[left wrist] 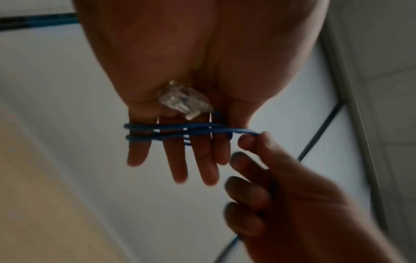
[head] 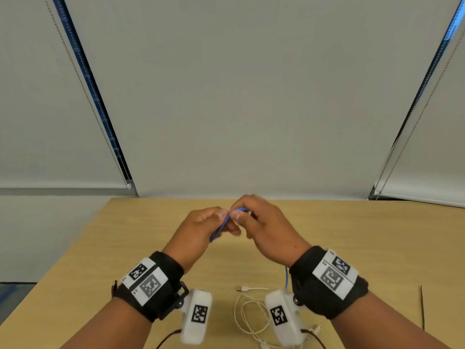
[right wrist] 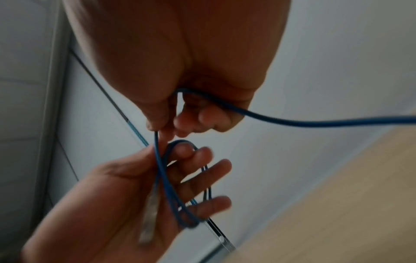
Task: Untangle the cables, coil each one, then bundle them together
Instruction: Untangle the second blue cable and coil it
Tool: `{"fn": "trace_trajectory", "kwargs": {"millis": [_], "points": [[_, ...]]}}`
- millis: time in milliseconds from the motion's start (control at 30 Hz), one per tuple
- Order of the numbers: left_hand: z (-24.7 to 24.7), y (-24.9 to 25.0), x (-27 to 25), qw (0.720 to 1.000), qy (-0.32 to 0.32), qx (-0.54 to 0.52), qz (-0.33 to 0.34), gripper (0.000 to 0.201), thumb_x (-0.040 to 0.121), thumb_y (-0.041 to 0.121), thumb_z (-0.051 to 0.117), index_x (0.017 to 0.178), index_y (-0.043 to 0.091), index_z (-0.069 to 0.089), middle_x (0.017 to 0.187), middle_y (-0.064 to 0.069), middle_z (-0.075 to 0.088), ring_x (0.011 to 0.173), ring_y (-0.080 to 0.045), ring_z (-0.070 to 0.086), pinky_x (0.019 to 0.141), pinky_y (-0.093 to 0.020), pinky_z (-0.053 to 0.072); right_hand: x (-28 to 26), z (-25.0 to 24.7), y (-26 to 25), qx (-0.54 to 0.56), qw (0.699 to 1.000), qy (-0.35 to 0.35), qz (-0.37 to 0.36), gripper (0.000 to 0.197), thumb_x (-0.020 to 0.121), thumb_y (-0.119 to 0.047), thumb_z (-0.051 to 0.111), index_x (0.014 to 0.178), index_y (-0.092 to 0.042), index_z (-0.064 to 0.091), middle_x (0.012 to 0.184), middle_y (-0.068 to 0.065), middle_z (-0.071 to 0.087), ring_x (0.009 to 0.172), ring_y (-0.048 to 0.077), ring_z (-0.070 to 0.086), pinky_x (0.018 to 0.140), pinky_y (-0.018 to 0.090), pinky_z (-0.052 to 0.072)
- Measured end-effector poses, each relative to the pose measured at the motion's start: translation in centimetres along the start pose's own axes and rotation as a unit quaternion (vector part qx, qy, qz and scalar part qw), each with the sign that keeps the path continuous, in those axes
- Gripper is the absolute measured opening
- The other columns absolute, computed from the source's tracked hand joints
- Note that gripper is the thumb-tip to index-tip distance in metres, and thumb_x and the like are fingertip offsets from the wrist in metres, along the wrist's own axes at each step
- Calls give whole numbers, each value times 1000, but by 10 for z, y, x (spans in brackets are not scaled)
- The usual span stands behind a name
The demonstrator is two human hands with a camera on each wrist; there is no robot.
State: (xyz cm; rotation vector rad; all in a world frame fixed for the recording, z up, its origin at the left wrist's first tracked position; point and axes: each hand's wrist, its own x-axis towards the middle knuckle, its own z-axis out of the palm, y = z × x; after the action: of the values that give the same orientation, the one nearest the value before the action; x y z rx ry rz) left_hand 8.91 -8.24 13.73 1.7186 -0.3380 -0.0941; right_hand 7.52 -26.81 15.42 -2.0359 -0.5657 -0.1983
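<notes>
Both hands are raised above the wooden table (head: 352,248). A blue cable (left wrist: 171,130) is wound in two loops round the straight fingers of my left hand (head: 198,227). Its clear connector (left wrist: 184,102) lies against the left palm. The left thumb (head: 221,213) presses the cable from above. My right hand (head: 264,227) pinches the blue cable (right wrist: 157,142) just beside the loops, between thumb and fingertips. The free length of the blue cable (right wrist: 315,122) runs through the right hand and hangs down under the right wrist. A white cable (head: 247,316) lies loosely looped on the table below the hands.
The white cable's plug (head: 242,289) lies on the table near the front. A thin dark line (head: 422,308) marks the table at the right. Grey roller blinds (head: 251,96) with bead chains hang behind the table's far edge.
</notes>
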Motion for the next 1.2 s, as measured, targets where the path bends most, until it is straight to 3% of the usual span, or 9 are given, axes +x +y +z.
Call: {"fn": "trace_trajectory", "kwargs": {"millis": [67,233,367,500,667,800,900,1067,1200], "points": [[3,4,-8,994,-29,-98,-43,44,101,39,48,74,11,68,61,-14,60,80,-36,72,88,-48,50,4,-2,1,60,998,17,31,12,102,-22,55,95,-25,63,105,-2,61,72,8,62,59,19,48],[0,11,-18,974,-36,-214,-61,38,97,41,54,71,13,54,55,-1,30,48,-20,40,76,-48,53,4,17,-2,205,977,13,59,15,107,-18,44,98,-12,53,86,9,64,62,21,58,56,37,50],[-1,9,-23,986,-5,-160,-37,37,94,44,52,67,18,52,53,7,26,46,-13,20,46,-26,37,4,32,-3,202,977,28,60,16,108,-20,40,98,-12,50,73,3,49,61,16,46,53,38,46],[-12,8,-26,979,-13,-203,-31,37,94,43,53,68,17,52,54,5,21,44,-10,15,41,-20,21,12,35,-8,208,977,5,54,17,105,-29,44,98,-18,55,70,-2,55,52,17,41,45,32,40],[-41,20,-21,928,-16,-372,-17,39,100,43,51,73,16,49,55,5,27,39,-6,25,36,-21,27,16,42,-3,225,971,3,81,16,103,-25,54,103,-15,67,81,2,64,49,19,44,49,31,43],[-61,29,-8,899,0,-437,10,41,101,47,45,74,17,52,66,-2,58,73,-22,70,61,-36,58,16,70,0,167,979,-41,110,22,106,-29,48,116,-21,65,74,2,63,56,16,55,58,28,49],[-74,27,0,882,-2,-470,25,39,104,44,41,78,16,51,111,-14,74,121,-37,64,85,-52,58,17,90,3,67,987,-65,127,24,105,-31,46,126,-32,57,76,-1,65,69,13,62,75,31,55],[-92,12,17,923,89,-364,84,28,105,30,43,82,18,53,129,-13,69,125,-27,62,95,-54,53,14,112,10,-95,979,-86,156,24,101,-22,47,120,-37,50,80,-9,66,79,11,65,83,38,57],[-88,-11,20,980,154,-11,129,21,104,26,46,85,23,54,125,9,70,115,2,62,96,-24,46,12,109,7,-102,975,-102,166,23,97,-12,44,104,-30,57,80,-8,66,74,14,65,81,43,58]]}}
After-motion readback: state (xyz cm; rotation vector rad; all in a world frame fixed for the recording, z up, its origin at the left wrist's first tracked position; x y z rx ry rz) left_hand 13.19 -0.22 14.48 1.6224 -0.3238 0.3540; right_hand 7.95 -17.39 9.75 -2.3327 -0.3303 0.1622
